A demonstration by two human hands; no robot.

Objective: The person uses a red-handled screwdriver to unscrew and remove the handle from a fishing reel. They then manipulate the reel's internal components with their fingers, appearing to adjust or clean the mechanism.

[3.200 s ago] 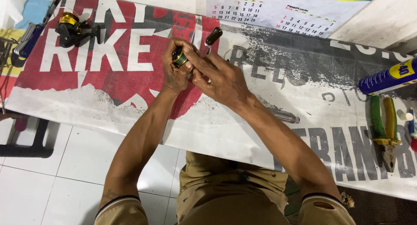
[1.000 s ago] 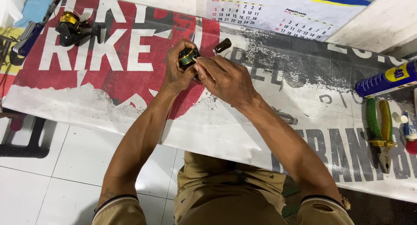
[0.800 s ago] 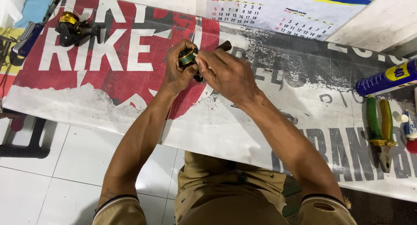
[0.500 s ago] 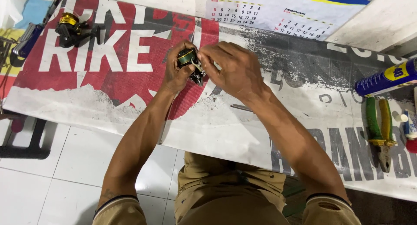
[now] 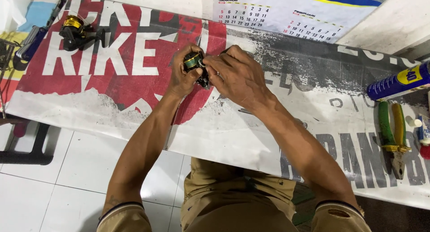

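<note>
While the left hand (image 5: 181, 77) cups a small green-and-black fishing reel (image 5: 195, 64) and the right hand (image 5: 237, 75), just beside it, pinches its dark side part, the assembly looks unfinished, both hands closed on it above the printed banner (image 5: 112, 97).

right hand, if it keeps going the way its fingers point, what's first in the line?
The right hand points leftward, with its fingers already on the small black fishing reel with a green-and-gold spool. Straight on, it would meet that reel first, then the left hand cupping it. Depth is unclear from above.
</note>
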